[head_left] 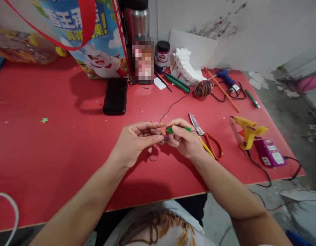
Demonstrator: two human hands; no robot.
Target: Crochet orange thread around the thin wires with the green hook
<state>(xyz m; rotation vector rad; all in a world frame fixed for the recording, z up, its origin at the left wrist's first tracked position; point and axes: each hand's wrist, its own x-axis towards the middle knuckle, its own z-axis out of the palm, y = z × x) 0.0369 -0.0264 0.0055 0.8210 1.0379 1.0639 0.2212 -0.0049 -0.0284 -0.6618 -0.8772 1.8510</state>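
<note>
My right hand [187, 138] grips a crochet hook [185, 130] by its green handle, and the thin metal shaft points left. Between the thumb and fingers of my left hand [137, 138] is a small piece of multicoloured crochet [163, 135], orange and blue-purple. The hook's tip is at this piece; whether it passes through a loop is too small to tell. A strand of yarn [170, 106] runs from my fingers back to the multicoloured yarn ball [203, 88]. A loose yarn tail hangs below my left hand.
Scissors [208, 140] lie just right of my right hand. Further right are a yellow glue gun [249, 131] and a purple box [270, 153] with cords. A black phone [115, 97], a green cutter [177, 82], a jar [162, 57] and a large bag [96, 41] stand or lie behind.
</note>
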